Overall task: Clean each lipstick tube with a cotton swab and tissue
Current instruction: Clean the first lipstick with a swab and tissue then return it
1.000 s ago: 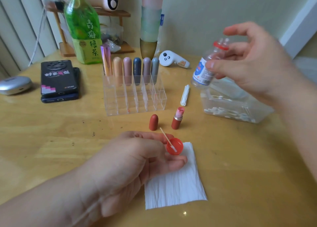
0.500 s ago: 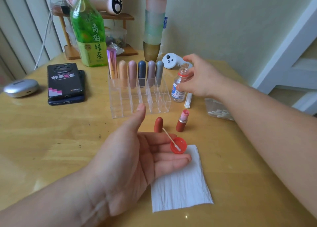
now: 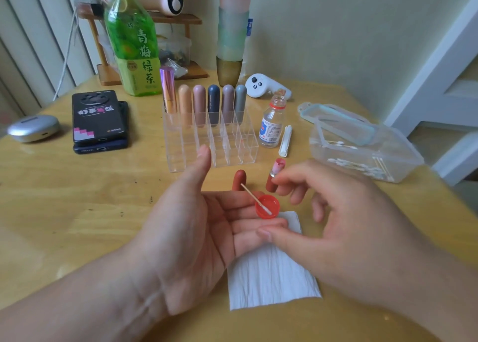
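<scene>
Judging by the wooden table, the job is barely begun. The clear organizer holds six capped lipsticks in its back row, none looking handled. The left hand lies spread, palm up; the right hand hovers just beside it, fingers loosely bent around nothing. The white tissue lies flat and unmarked beneath them. The small bottle stands uncapped beside the organizer. One brown lipstick tube stands open between organizer and tissue, its lid just beside it, apparently not yet wiped. The red bottle cap rests on the left fingertips, with the cotton swab leaning in it, tip down, probably soaking.
</scene>
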Tool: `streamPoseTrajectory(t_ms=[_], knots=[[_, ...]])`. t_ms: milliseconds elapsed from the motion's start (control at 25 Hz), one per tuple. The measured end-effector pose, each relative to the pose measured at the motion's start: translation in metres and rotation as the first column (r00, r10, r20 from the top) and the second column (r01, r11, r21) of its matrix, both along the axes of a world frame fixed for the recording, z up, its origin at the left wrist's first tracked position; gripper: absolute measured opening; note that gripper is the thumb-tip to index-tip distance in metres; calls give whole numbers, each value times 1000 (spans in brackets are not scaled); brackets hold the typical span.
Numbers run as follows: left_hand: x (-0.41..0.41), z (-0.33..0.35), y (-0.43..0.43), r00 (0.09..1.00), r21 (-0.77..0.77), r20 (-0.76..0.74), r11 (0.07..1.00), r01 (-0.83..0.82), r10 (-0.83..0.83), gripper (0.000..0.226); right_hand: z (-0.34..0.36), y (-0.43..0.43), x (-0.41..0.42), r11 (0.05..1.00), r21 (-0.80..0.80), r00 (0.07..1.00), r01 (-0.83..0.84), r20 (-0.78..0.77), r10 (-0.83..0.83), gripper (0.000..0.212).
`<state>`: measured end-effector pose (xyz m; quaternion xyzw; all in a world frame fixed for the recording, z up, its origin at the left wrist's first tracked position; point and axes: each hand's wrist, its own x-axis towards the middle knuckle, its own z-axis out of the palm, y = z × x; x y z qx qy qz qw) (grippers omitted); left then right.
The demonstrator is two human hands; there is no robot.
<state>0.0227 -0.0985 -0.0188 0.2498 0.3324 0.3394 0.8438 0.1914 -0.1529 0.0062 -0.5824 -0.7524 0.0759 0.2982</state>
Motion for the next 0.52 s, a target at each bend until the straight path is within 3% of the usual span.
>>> streamPoseTrajectory(t_ms=[240, 520], knots=[[-3, -5, -2, 996, 19, 22, 996, 91, -91, 93, -13, 6, -7, 986, -95, 978, 135, -146, -148, 44], [-4, -5, -6, 983, 20, 89, 987, 158, -159, 90, -10, 10, -9, 963, -156, 973, 218, -40, -227, 42]])
